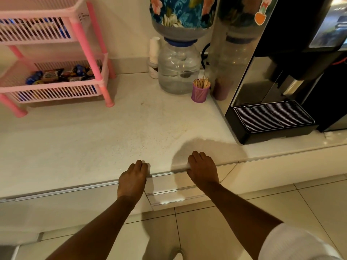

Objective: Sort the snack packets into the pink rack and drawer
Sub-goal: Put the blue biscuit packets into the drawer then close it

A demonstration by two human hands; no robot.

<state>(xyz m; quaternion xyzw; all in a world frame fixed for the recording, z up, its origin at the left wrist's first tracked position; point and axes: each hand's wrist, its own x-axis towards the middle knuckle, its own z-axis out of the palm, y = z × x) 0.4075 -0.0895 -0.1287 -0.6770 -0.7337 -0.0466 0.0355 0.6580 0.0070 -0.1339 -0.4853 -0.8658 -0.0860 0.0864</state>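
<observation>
Both of my forearms reach forward from the bottom of the view, over a tiled floor (234,212), to the front edge of a pale counter (112,143). My left hand (133,178) has its fingers curled over that edge, right where the top of a drawer (169,182) meets it. My right hand (202,169) sits a little to the right, fingers bent over the same edge, above the drawer front. Whether either hand truly grips the drawer lip or only rests on the counter edge, I cannot tell, since the fingertips are hidden. The drawer front stands slightly out from the cabinet.

At the far left of the counter stands a pink rack (56,59) with slatted white trays. Its lower tray holds a heap of snack packets (62,75), blue and dark wrappers mixed; more packets show dimly through the slats of the tray above.

Against the back wall, near the middle, is a clear water bottle (178,68) under a flowered cover (182,12), with a stack of paper cups (155,47) just beside it. A small purple cup of wooden sticks (201,91) stands between the bottle and a black coffee machine (281,81) on the right.
</observation>
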